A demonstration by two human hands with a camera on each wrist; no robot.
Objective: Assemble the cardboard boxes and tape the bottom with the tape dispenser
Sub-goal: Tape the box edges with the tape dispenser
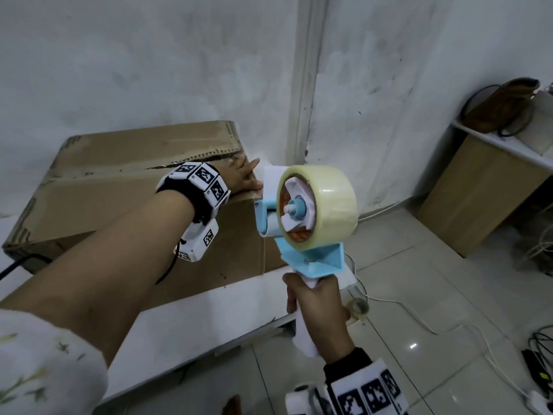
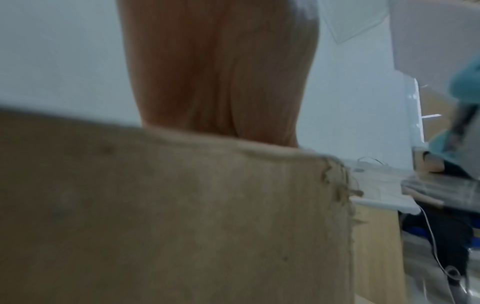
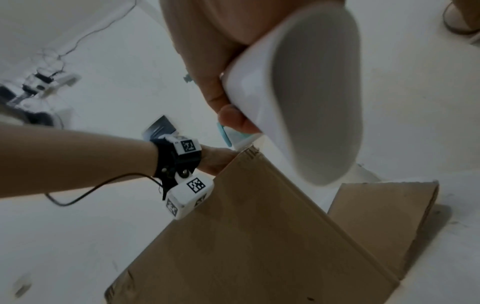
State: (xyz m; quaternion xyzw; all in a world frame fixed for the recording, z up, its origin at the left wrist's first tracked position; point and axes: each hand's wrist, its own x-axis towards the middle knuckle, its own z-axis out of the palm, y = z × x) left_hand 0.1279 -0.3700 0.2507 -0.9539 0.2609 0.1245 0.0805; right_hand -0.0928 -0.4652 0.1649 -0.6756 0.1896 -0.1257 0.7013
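Note:
A brown cardboard box [image 1: 125, 187] stands on a white table [image 1: 203, 319] against the wall, its closed flaps facing up. My left hand [image 1: 244, 178] lies flat with straight fingers on the box's right top edge, pressing the flaps by the seam. My right hand [image 1: 317, 313] grips the white handle of a blue tape dispenser [image 1: 305, 223] carrying a roll of clear tape, held in the air just right of the box's corner. In the right wrist view my fingers [image 3: 231, 117] wrap the handle [image 3: 298, 98] above the box [image 3: 259, 236]. The left wrist view shows my left hand [image 2: 221, 72] over the cardboard [image 2: 168, 216].
A wooden shelf unit [image 1: 478, 190] with a brown bag [image 1: 502, 106] stands at the right. White cables [image 1: 434, 327] trail over the tiled floor, with a power strip [image 1: 538, 375] at the lower right. A small tape roll [image 1: 359, 307] lies on the floor below the dispenser.

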